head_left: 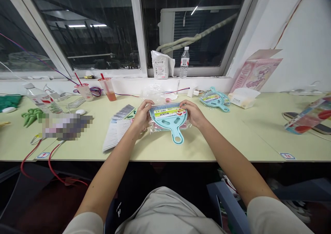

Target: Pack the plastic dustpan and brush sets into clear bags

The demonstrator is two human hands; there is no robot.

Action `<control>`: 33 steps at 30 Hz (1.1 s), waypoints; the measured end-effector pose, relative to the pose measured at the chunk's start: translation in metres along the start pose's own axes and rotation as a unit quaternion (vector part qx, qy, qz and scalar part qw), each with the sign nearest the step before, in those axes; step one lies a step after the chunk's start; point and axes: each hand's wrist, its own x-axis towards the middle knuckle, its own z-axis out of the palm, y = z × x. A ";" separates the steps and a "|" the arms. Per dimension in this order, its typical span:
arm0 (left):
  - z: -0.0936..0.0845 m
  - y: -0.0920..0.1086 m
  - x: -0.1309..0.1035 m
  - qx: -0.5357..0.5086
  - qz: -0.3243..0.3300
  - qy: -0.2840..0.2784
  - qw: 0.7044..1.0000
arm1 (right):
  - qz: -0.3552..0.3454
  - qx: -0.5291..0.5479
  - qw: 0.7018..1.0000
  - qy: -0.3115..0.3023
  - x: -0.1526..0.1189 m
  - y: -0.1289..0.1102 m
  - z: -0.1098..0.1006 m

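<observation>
Both hands hold a light-blue toy dustpan (168,123) by its upper corners, its ring-ended handle pointing down toward me. A yellow-and-green printed label crosses its top, and clear plastic wrap with something pink shows beneath it. My left hand (143,114) is closed on the left corner; my right hand (194,113) pinches the right corner. Just left of my left hand, a fanned stack of white cards or packets (117,132) lies on the table. Behind my right hand lies another wrapped light-blue dustpan (215,99).
On the pale table (232,134), a tissue pack (244,97) and a pink box (258,71) stand back right. Two drink cups (108,89) and a water bottle (42,99) are at left. Another bottle (184,63) and a white package (162,65) occupy the window ledge. Red cables (53,158) hang over the front edge.
</observation>
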 end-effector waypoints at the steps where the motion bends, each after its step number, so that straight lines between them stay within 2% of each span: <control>1: -0.001 -0.001 0.001 0.001 0.000 -0.004 1.000 | -0.007 0.000 1.000 0.003 0.001 0.000 0.000; 8: -0.005 -0.012 0.007 0.019 0.006 -0.032 0.999 | -0.101 -0.062 0.991 0.061 0.009 0.021 -0.001; 12: -0.002 -0.014 0.005 0.042 -0.015 -0.008 0.999 | -0.149 -0.132 0.976 0.084 0.011 0.032 -0.004; 14: 0.000 -0.016 0.003 0.099 -0.006 0.018 0.995 | -0.160 -0.161 0.970 0.084 0.011 0.033 -0.004; 16: 0.001 -0.019 0.002 0.186 0.046 0.053 0.980 | -0.175 -0.187 0.964 0.076 0.009 0.032 -0.003; 19: 0.003 -0.025 0.001 0.298 0.110 0.104 0.943 | -0.194 -0.216 0.954 0.070 0.004 0.030 0.002; 26: 0.014 -0.019 -0.008 0.461 0.115 0.187 0.860 | -0.233 -0.228 0.943 0.069 -0.011 0.028 0.023; 29: 0.017 -0.015 -0.010 0.480 0.115 0.198 0.847 | -0.239 -0.226 0.942 0.073 -0.013 0.029 0.026; 33: 0.017 -0.015 -0.010 0.475 0.127 0.196 0.848 | -0.234 -0.217 0.945 0.075 -0.012 0.029 0.024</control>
